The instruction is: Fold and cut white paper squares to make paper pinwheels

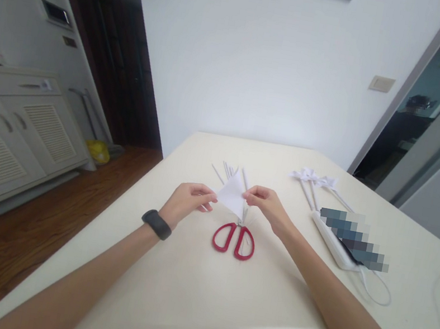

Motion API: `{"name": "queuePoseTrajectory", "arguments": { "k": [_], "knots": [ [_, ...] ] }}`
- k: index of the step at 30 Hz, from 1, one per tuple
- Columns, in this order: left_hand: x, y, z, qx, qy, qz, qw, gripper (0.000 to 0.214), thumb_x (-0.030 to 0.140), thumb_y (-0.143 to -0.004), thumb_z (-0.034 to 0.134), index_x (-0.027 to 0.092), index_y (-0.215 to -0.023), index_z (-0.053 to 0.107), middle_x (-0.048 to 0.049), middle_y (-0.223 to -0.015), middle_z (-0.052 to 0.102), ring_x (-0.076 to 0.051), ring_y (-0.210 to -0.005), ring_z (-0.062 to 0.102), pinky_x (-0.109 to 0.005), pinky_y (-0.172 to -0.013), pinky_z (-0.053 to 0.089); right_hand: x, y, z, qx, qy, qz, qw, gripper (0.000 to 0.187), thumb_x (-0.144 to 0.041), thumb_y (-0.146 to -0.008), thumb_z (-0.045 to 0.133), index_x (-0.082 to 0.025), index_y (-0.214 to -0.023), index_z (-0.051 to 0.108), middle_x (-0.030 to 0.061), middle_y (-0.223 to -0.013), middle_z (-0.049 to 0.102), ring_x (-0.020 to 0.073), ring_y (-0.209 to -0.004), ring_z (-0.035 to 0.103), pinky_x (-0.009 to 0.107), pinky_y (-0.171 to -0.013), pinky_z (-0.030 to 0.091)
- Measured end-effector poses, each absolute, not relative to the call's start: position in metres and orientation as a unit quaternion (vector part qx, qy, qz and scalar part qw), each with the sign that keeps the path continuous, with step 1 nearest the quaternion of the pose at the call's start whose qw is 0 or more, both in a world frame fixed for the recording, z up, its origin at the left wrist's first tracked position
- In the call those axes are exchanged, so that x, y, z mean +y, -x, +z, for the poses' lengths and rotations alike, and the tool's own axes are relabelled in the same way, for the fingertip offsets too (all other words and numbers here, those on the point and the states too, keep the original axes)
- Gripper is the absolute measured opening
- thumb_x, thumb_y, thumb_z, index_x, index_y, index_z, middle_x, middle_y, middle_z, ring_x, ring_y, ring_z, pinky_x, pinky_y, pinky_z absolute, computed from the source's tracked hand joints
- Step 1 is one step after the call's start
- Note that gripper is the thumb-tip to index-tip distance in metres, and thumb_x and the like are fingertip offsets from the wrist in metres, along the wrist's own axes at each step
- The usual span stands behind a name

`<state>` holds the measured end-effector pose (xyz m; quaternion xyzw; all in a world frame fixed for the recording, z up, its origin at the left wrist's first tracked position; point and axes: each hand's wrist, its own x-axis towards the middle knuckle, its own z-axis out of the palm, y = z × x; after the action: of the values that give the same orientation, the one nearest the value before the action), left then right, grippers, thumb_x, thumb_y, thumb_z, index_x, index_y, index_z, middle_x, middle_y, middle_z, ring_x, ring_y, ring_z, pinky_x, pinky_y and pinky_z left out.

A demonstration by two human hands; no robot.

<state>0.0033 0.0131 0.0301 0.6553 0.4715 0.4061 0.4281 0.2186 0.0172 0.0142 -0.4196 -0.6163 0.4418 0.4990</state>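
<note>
Both hands meet over the middle of the table (163, 291), somewhat nearer its left edge than its right, with a small piece of white paper (232, 194) stretched between them. The left hand (185, 199) has its thumb and fingertips pinched together on the paper's left corner; a dark wristband (156, 224) circles that wrist. The right hand (266, 202) pinches the paper's right side between thumb and fingers. The paper is tilted, one corner pointing up toward the table's far edge.

Just below the paper lies a pair of red-handled scissors (239, 240), its loops toward the near edge and its blades toward the far edge, partly hidden by the paper. Behind the paper, several thin white sticks (225, 170) lie fanned out, pointing roughly at the far edge.

Toward the far right corner, white paper flowers (309, 174) on slim stems (315, 196) rest close together. Their stems run toward a long white block (330, 239) that lies aslant nearer the right edge. A dark, pixelated object (354, 238) sits on the block, its details impossible to make out, and a white cord (384, 303) loops from the block's near end.
</note>
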Motion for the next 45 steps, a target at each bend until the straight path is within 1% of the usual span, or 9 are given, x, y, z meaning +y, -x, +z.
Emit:
{"name": "queuePoseTrajectory", "arguments": {
  "k": [8, 12, 20, 30, 36, 40, 45],
  "knots": [
    [0.012, -0.002, 0.032, 0.465, -0.661, 0.407, 0.426, 0.025, 0.037, -0.070, 0.061, 0.014, -0.077, 0.066, -0.0079, -0.082, 0.068, -0.015, -0.066, 0.060, -0.026, -0.061, 0.048, 0.016, -0.219, 0.016, -0.618, 0.414, 0.445, 0.499, 0.020, -0.034, -0.067, 0.065, -0.015, -0.066, 0.060, 0.0008, -0.069, 0.056, 0.0132, -0.069, 0.051, 0.027, -0.070, 0.041],
    [0.011, -0.002, 0.033, 0.461, -0.658, 0.417, 0.425, 0.025, 0.038, -0.070, 0.061, 0.014, -0.077, 0.066, -0.0072, -0.083, 0.068, -0.015, -0.066, 0.060, -0.027, -0.062, 0.048, 0.015, -0.219, 0.016, -0.621, 0.410, 0.446, 0.498, 0.020, -0.034, -0.068, 0.064, -0.015, -0.066, 0.060, 0.0008, -0.069, 0.057, 0.0128, -0.067, 0.050, 0.027, -0.068, 0.041],
    [0.011, -0.001, 0.031, 0.447, -0.662, 0.423, 0.427, 0.025, 0.038, -0.071, 0.061, 0.014, -0.077, 0.065, -0.0067, -0.082, 0.067, -0.014, -0.064, 0.060, -0.026, -0.061, 0.048, 0.015, -0.218, 0.017, -0.628, 0.421, 0.429, 0.495, 0.020, -0.034, -0.070, 0.063, -0.015, -0.066, 0.057, -0.0013, -0.063, 0.052, 0.0112, -0.061, 0.048, 0.025, -0.063, 0.039],
    [0.011, -0.004, 0.031, 0.450, -0.669, 0.420, 0.417, 0.025, 0.039, -0.069, 0.062, 0.015, -0.075, 0.065, -0.0066, -0.079, 0.067, -0.015, -0.063, 0.060, -0.027, -0.060, 0.048, 0.017, -0.215, 0.010, -0.630, 0.452, 0.405, 0.484, 0.021, -0.036, -0.072, 0.060, -0.016, -0.067, 0.053, -0.0017, -0.057, 0.051, 0.0118, -0.056, 0.048, 0.026, -0.056, 0.035],
    [0.012, -0.003, 0.031, 0.466, -0.662, 0.413, 0.417, 0.025, 0.038, -0.068, 0.063, 0.014, -0.074, 0.065, -0.0066, -0.077, 0.068, -0.015, -0.062, 0.060, -0.027, -0.060, 0.048, 0.015, -0.210, 0.009, -0.630, 0.461, 0.391, 0.488, 0.023, -0.037, -0.075, 0.056, -0.017, -0.065, 0.050, -0.0031, -0.053, 0.048, 0.0113, -0.052, 0.046, 0.026, -0.056, 0.035],
    [0.012, -0.002, 0.031, 0.458, -0.667, 0.416, 0.415, 0.025, 0.038, -0.070, 0.062, 0.014, -0.075, 0.065, -0.0069, -0.078, 0.067, -0.014, -0.062, 0.059, -0.025, -0.059, 0.048, 0.016, -0.209, 0.007, -0.628, 0.465, 0.382, 0.493, 0.023, -0.037, -0.075, 0.055, -0.017, -0.065, 0.051, -0.0031, -0.053, 0.047, 0.0112, -0.051, 0.045, 0.026, -0.055, 0.035],
    [0.014, 0.001, 0.032, 0.465, -0.662, 0.416, 0.414, 0.025, 0.038, -0.070, 0.062, 0.014, -0.075, 0.065, -0.0073, -0.080, 0.067, -0.015, -0.063, 0.060, -0.026, -0.060, 0.049, 0.015, -0.208, 0.008, -0.623, 0.461, 0.380, 0.504, 0.022, -0.038, -0.073, 0.058, -0.016, -0.071, 0.058, -0.0021, -0.057, 0.050, 0.0109, -0.050, 0.045, 0.026, -0.054, 0.036]
  ]
}}
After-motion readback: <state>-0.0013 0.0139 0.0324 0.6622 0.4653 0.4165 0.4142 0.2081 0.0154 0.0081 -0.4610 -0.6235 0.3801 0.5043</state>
